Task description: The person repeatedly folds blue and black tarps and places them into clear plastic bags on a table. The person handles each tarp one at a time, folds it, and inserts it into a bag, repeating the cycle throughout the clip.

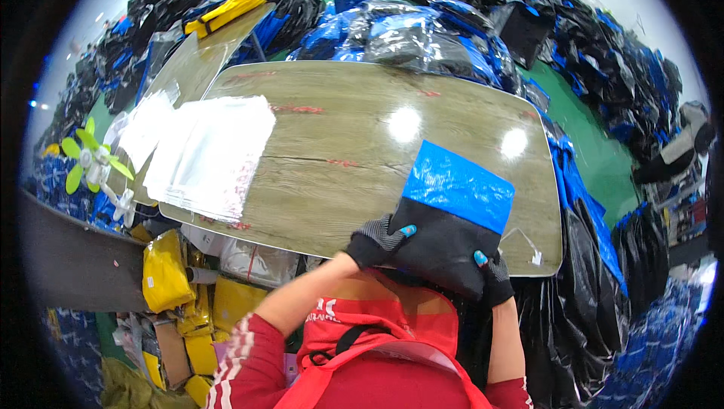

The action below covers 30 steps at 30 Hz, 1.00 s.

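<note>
Blue-and-black garment (452, 216) — gripped between left hand (375, 241) and right hand (494, 277) fingers.

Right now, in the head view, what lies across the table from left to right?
Green-bladed fan → stack of clear plastic bags → bare wood-grain table → left hand → blue and black folded garment → right hand.
</note>
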{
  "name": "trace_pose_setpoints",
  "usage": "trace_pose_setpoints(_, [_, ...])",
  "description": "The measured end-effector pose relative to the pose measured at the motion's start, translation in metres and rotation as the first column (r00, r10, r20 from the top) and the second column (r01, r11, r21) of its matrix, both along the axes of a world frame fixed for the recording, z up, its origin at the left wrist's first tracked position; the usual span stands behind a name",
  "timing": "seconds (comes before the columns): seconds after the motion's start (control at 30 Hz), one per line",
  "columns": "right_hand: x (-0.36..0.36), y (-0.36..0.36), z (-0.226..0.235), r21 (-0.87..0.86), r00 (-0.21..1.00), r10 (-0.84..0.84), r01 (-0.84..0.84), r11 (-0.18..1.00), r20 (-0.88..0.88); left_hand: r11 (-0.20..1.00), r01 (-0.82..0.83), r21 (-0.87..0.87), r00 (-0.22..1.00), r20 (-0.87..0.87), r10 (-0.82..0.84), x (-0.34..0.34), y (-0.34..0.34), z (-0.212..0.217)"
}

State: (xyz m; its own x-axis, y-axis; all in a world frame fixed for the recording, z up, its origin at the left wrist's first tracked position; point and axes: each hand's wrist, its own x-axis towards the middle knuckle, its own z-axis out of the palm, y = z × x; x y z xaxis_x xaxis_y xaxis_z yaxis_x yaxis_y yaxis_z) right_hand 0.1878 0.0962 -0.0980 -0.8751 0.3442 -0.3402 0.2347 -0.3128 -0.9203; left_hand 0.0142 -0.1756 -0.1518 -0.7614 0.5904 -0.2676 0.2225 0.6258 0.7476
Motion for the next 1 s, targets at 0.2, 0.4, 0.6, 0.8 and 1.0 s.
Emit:
trace_pose_setpoints(0.2, [0.002,0.004,0.011,-0.087,0.992,0.059,-0.049,0.995,0.116,0.826,-0.551,-0.124,0.535,-0.811,0.235,-0.213,-0.234,0.063])
trace_pose_setpoints(0.4, [0.004,0.012,0.012,-0.078,0.979,0.020,-0.004,0.997,0.202,0.694,-0.717,-0.062,0.544,-0.672,0.502,-0.278,-0.383,0.001])
trace_pose_setpoints(0.6, [0.005,0.005,0.011,0.157,0.987,0.076,-0.098,0.983,0.140,0.816,-0.569,0.100,0.600,-0.628,0.496,-0.231,-0.274,0.033])
trace_pose_setpoints(0.8, [0.006,0.008,0.032,0.099,0.999,-0.008,0.004,0.995,0.042,0.956,0.003,0.292,0.784,-0.594,0.179,-0.082,-0.090,0.025])
trace_pose_setpoints(1.0, [-0.003,0.029,0.085,0.048,0.936,0.314,-0.325,0.944,0.162,0.839,-0.208,0.502,0.917,-0.199,0.347,-0.048,-0.061,0.027])
